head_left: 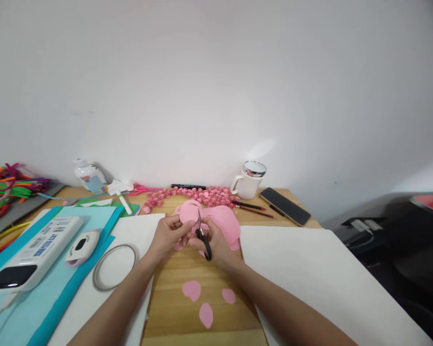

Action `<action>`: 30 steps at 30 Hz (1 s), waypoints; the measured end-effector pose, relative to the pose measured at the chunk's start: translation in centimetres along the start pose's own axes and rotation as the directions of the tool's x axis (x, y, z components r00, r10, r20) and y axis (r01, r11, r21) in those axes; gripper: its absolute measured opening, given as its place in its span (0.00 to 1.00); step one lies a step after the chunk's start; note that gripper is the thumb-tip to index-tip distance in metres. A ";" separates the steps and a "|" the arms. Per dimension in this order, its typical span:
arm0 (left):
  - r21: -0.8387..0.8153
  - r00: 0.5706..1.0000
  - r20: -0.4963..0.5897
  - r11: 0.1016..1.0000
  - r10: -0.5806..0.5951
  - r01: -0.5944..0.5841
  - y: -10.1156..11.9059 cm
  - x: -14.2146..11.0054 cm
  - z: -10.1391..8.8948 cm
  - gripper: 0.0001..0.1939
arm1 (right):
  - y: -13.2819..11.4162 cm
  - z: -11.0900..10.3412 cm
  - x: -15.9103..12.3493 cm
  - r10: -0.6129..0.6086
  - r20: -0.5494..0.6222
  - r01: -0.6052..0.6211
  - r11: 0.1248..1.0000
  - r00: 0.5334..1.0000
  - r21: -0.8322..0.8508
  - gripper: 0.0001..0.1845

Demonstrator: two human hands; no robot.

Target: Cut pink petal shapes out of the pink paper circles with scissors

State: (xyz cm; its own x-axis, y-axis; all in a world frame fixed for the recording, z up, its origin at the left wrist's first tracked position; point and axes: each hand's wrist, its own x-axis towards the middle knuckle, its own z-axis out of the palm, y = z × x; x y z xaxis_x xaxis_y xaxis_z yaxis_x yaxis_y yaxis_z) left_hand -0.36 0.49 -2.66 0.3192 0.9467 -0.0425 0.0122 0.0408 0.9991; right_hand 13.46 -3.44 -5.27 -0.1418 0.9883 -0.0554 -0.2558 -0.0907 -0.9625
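Observation:
My left hand (172, 234) pinches a round piece of pink paper (189, 212) by its lower edge. In my right hand (216, 240) is a pair of scissors (206, 245) with black handles, its blades pointing up against the right side of the paper. Larger pink paper sheets (225, 223) with curved edges lie just behind my right hand. On the wood in front of me rest three small pink cutouts, one a rounded piece (191, 290), one a pointed oval (206, 315) and one a smaller oval (228, 296).
Many small pink rolled pieces (209, 196) lie along the wall beside a white mug (249, 180), pencils (250, 205) and a phone (285, 206). White sheets (296, 259) flank the wooden table (176, 317). At left are a tape roll (114, 267), a power bank (39, 252) and a bottle (89, 177).

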 end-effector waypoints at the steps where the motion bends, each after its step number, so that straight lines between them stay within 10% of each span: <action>1: 0.005 1.000 0.001 1.000 0.006 -0.006 0.0 0.0 0.0 0.17 | -0.1 0.0 0.0 0.008 -0.008 -0.008 1.000 1.000 -0.013 0.30; 30: -0.002 0.982 -0.151 0.993 0.113 -0.115 1.3 -0.1 0.0 0.16 | 0.1 0.0 0.1 0.025 -0.038 -0.028 0.996 0.999 -0.082 0.32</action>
State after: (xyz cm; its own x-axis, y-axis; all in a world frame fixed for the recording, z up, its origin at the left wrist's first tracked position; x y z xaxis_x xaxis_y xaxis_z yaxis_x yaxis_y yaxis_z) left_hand -0.35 0.42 -1.39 0.1714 0.9826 0.0709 -0.0261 -0.0674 0.9974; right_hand 13.41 -3.37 -5.41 -0.1114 0.9898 -0.0892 -0.1726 -0.1077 -0.9791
